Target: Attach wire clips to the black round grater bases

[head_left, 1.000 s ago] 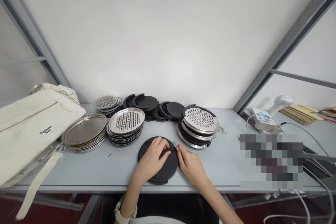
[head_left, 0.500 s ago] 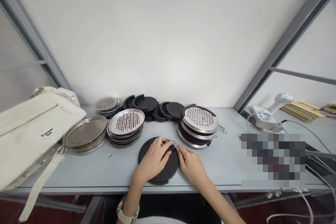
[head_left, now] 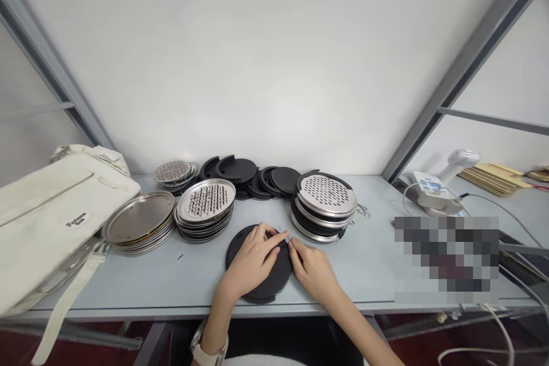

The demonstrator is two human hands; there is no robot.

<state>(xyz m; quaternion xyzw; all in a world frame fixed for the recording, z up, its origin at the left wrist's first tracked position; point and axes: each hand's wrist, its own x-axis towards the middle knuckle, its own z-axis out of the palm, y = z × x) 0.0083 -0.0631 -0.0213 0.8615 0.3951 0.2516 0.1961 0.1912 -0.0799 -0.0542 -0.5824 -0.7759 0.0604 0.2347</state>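
A round black plastic plate with a raised rim (head_left: 272,283) lies at the table's front edge. My left hand (head_left: 253,257) rests on top of it, fingers apart, with the index stretched toward the plate's upper right rim. There my right hand (head_left: 311,266) is closed, thumb and index pinching a small thin metal piece (head_left: 289,237), mostly hidden by the fingertips. Behind my right hand stands a pile of metal grater discs with black holders (head_left: 326,194); wire loops (head_left: 363,211) stick out at its right side.
Left of the plate are stacks of grater discs (head_left: 208,200) and plain metal discs (head_left: 139,217). More black holders (head_left: 238,169) lie by the wall. A cream bag (head_left: 64,211) occupies the left side. At right are a white scanner (head_left: 458,163), cables and wooden boards (head_left: 493,180).
My left index finger has straightened slightly and moved apart from the thumb. The right hand stays almost in place, and less of the small metal piece shows.
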